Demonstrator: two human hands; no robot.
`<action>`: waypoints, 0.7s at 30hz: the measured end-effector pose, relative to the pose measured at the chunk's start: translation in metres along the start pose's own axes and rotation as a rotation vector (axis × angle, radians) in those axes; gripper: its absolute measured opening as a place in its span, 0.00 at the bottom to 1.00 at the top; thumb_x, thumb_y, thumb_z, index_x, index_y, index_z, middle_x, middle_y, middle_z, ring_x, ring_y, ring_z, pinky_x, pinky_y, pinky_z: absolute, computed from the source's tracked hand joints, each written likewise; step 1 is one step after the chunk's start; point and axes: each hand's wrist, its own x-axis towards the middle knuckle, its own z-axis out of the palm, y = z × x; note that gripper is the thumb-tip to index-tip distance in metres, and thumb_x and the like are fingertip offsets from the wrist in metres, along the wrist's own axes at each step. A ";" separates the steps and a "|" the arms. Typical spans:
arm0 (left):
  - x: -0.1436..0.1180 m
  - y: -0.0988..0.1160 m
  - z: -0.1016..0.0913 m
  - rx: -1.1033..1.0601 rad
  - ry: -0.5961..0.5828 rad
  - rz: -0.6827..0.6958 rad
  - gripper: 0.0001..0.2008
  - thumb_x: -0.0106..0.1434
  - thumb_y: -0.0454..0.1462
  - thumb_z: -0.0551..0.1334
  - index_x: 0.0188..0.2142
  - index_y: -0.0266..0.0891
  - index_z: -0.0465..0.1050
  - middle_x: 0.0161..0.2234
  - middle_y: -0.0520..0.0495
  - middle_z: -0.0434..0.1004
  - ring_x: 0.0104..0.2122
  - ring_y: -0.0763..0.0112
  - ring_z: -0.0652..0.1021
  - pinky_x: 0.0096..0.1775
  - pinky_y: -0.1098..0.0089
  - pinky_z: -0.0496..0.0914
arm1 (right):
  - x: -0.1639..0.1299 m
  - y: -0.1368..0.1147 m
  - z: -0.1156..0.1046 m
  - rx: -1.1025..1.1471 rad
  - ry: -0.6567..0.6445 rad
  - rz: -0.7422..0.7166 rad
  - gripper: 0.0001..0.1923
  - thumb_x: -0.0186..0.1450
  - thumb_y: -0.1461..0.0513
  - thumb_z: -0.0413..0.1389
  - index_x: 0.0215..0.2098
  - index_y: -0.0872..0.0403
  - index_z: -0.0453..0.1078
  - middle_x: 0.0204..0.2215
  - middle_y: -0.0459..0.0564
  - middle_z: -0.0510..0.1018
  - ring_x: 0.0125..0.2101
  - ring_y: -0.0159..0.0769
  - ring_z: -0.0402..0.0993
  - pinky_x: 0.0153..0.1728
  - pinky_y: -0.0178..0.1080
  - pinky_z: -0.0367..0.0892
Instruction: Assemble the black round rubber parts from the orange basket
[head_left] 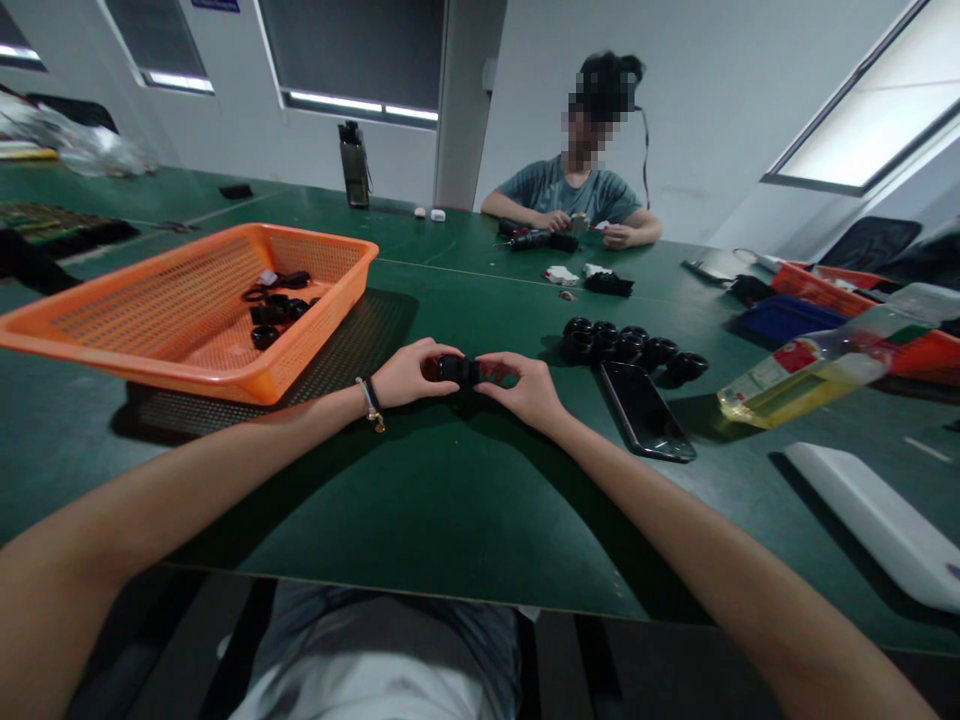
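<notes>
Over the green table (420, 500), a small black cylindrical part (454, 368) is held between my two hands. My left hand (411, 372) grips its left end with thumb and fingers. On its right end, the thumb and fingers of my right hand (523, 385) are closed; whether they hold a second piece I cannot tell. Several glossy black round parts (630, 345) stand in a cluster to the right of my right hand. Left of my left hand, an orange basket (330, 325) contains several more black parts (274, 315).
A phone (646, 410), a bottle of yellow liquid (810, 375) and a white slab-shaped object (874, 515) lie on the right. Across the table sits a person (581, 190) handling small items behind a black tool (532, 238). A dark drinking bottle (354, 165) stands at the back.
</notes>
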 end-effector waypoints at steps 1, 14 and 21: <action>0.000 0.000 0.000 0.004 -0.001 -0.005 0.21 0.49 0.40 0.65 0.43 0.37 0.70 0.34 0.49 0.66 0.31 0.72 0.71 0.34 0.70 0.67 | 0.000 0.000 0.000 -0.003 0.000 -0.002 0.14 0.52 0.62 0.61 0.37 0.54 0.73 0.29 0.47 0.79 0.29 0.34 0.74 0.34 0.39 0.69; 0.000 0.000 0.000 -0.004 -0.015 -0.014 0.21 0.50 0.41 0.64 0.43 0.36 0.70 0.34 0.49 0.66 0.30 0.72 0.70 0.33 0.70 0.67 | 0.000 0.000 -0.001 -0.036 -0.004 -0.040 0.14 0.52 0.63 0.61 0.38 0.54 0.74 0.30 0.47 0.79 0.29 0.34 0.73 0.33 0.38 0.69; 0.000 0.001 0.000 0.000 -0.015 -0.011 0.21 0.50 0.41 0.65 0.43 0.36 0.70 0.34 0.49 0.66 0.30 0.73 0.70 0.34 0.70 0.67 | 0.000 -0.001 -0.001 -0.037 -0.001 -0.031 0.14 0.51 0.63 0.61 0.37 0.54 0.74 0.29 0.47 0.79 0.28 0.34 0.74 0.32 0.38 0.69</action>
